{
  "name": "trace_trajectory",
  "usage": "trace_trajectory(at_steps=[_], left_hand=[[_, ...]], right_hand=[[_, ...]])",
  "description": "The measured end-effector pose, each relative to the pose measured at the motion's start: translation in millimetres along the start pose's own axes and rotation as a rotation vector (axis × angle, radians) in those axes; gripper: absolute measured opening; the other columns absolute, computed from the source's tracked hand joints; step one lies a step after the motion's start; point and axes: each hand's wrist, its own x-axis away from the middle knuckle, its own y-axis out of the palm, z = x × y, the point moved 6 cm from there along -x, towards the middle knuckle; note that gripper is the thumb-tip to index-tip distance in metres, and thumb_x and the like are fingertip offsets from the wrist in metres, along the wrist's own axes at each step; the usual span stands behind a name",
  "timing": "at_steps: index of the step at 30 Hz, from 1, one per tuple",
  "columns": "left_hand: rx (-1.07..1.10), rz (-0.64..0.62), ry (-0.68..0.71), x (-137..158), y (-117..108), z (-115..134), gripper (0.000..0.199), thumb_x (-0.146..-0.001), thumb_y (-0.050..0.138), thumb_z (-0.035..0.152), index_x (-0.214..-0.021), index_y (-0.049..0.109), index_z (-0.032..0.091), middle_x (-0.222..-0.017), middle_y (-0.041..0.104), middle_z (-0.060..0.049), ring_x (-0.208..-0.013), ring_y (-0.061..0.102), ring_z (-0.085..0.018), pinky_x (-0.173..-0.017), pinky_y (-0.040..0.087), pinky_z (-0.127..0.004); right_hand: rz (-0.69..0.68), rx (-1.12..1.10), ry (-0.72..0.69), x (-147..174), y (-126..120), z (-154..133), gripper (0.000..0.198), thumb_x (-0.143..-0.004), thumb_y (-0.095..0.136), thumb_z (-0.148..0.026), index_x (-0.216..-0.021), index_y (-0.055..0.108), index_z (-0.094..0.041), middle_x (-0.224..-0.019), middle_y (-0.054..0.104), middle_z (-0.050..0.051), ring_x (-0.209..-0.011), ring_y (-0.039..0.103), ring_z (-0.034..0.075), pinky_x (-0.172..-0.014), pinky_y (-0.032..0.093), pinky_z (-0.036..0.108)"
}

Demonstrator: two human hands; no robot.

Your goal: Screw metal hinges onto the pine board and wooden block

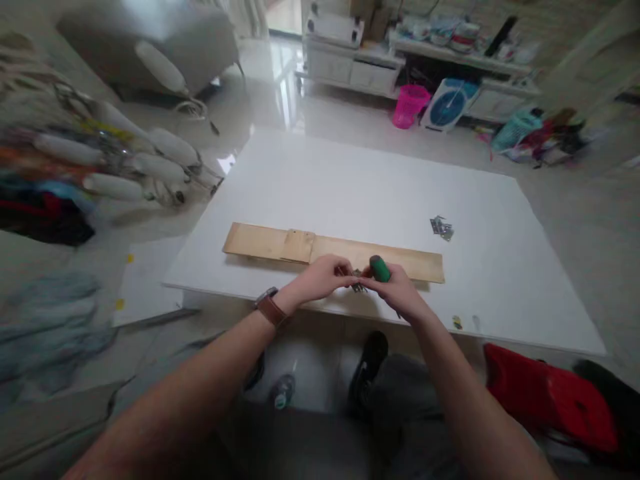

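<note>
A long light wooden board (250,241) lies on the white table (330,173) in front of me, with a short wooden piece (299,245) across it left of the middle. At the board's near edge, my left hand (330,275) pinches a small metal piece (359,285), perhaps a hinge; blur hides its exact form. My right hand (400,291) is closed around a screwdriver with a green handle (380,269), its shaft mostly hidden. The right fingertips also touch the small metal piece.
Several metal hinge-like plates (441,228) lie right of the board. A small yellow-and-dark item (457,322) and a small clear item (477,323) lie near the table's front edge. Below are a red bag (550,397) and a bottle (283,390) on the floor.
</note>
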Motion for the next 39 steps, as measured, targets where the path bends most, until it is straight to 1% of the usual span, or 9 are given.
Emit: trace_trajectory(at_steps=[4, 7, 11, 15, 22, 28, 32, 35, 39], left_hand=[[0.125, 0.055, -0.002, 1, -6, 0, 0.019, -0.091, 0.073, 0.026, -0.077, 0.065, 0.016, -0.078, 0.076, -0.005, -0.073, 0.067, -0.014, -0.068, 0.049, -0.026], [0.24, 0.146, -0.016, 0, -14, -2, 0.02, -0.09, 0.071, 0.021, -0.075, 0.059, 0.017, -0.079, 0.076, -0.006, -0.075, 0.072, -0.015, -0.071, 0.055, -0.027], [0.18, 0.319, -0.021, 1, -30, -3, 0.021, -0.084, 0.074, 0.017, -0.071, 0.057, 0.017, -0.074, 0.075, -0.005, -0.072, 0.073, -0.014, -0.067, 0.055, -0.025], [0.156, 0.419, -0.035, 4, -39, -3, 0.021, -0.079, 0.076, 0.012, -0.071, 0.057, 0.018, -0.067, 0.072, -0.002, -0.066, 0.071, -0.013, -0.062, 0.053, -0.023], [0.238, 0.449, -0.057, 2, -41, -5, 0.022, -0.077, 0.075, 0.008, -0.079, 0.055, 0.019, -0.07, 0.073, -0.001, -0.066, 0.073, -0.014, -0.063, 0.055, -0.023], [0.251, 0.457, -0.046, 3, -43, -6, 0.03, -0.08, 0.073, 0.007, -0.099, 0.054, 0.021, -0.069, 0.071, 0.003, -0.065, 0.073, -0.015, -0.06, 0.054, -0.022], [0.313, 0.488, -0.024, 5, -46, -4, 0.024, -0.083, 0.069, 0.007, -0.094, 0.053, 0.021, -0.077, 0.07, 0.003, -0.065, 0.074, -0.014, -0.06, 0.058, -0.024], [0.284, 0.456, -0.038, 3, -45, -3, 0.01, -0.087, 0.064, 0.008, -0.086, 0.062, 0.018, -0.08, 0.071, -0.001, -0.067, 0.074, -0.014, -0.064, 0.06, -0.025], [0.207, 0.391, -0.056, 0, -40, -5, 0.014, -0.089, 0.062, 0.008, -0.082, 0.073, 0.015, -0.085, 0.077, -0.005, -0.069, 0.074, -0.012, -0.069, 0.062, -0.024]], right_hand=[[0.153, -0.016, 0.031, 0, -8, -1, 0.044, -0.074, 0.084, -0.06, -0.079, 0.076, -0.018, -0.065, 0.071, 0.002, -0.051, 0.05, 0.012, -0.052, 0.04, 0.028], [0.326, -0.017, 0.041, 2, -23, -1, 0.046, -0.075, 0.079, -0.063, -0.074, 0.074, -0.018, -0.066, 0.074, 0.006, -0.055, 0.06, 0.017, -0.056, 0.047, 0.031], [0.508, 0.169, -0.045, 9, -38, -10, 0.046, -0.079, 0.073, -0.063, -0.065, 0.072, -0.02, -0.062, 0.069, 0.005, -0.063, 0.064, 0.02, -0.066, 0.048, 0.035], [0.574, 0.234, -0.108, 14, -40, -17, 0.048, -0.082, 0.069, -0.065, -0.064, 0.068, -0.021, -0.06, 0.064, 0.002, -0.063, 0.061, 0.02, -0.067, 0.045, 0.035], [0.578, 0.289, -0.107, 12, -35, -19, 0.051, -0.084, 0.068, -0.064, -0.057, 0.06, -0.022, -0.056, 0.058, 0.001, -0.059, 0.056, 0.018, -0.065, 0.043, 0.033], [0.59, 0.313, -0.117, 12, -35, -19, 0.051, -0.083, 0.067, -0.065, -0.057, 0.058, -0.022, -0.056, 0.058, 0.001, -0.059, 0.055, 0.018, -0.066, 0.042, 0.034], [0.669, 0.324, -0.134, 16, -42, -20, 0.049, -0.083, 0.068, -0.063, -0.057, 0.057, -0.023, -0.055, 0.056, 0.0, -0.058, 0.053, 0.017, -0.063, 0.039, 0.033], [0.745, 0.302, -0.136, 20, -49, -22, 0.049, -0.084, 0.069, -0.06, -0.055, 0.053, -0.024, -0.053, 0.051, -0.002, -0.057, 0.05, 0.016, -0.061, 0.04, 0.033], [0.832, 0.165, -0.142, 23, -58, -21, 0.041, -0.083, 0.074, -0.055, -0.061, 0.06, -0.022, -0.055, 0.056, -0.001, -0.058, 0.055, 0.018, -0.061, 0.045, 0.034]])
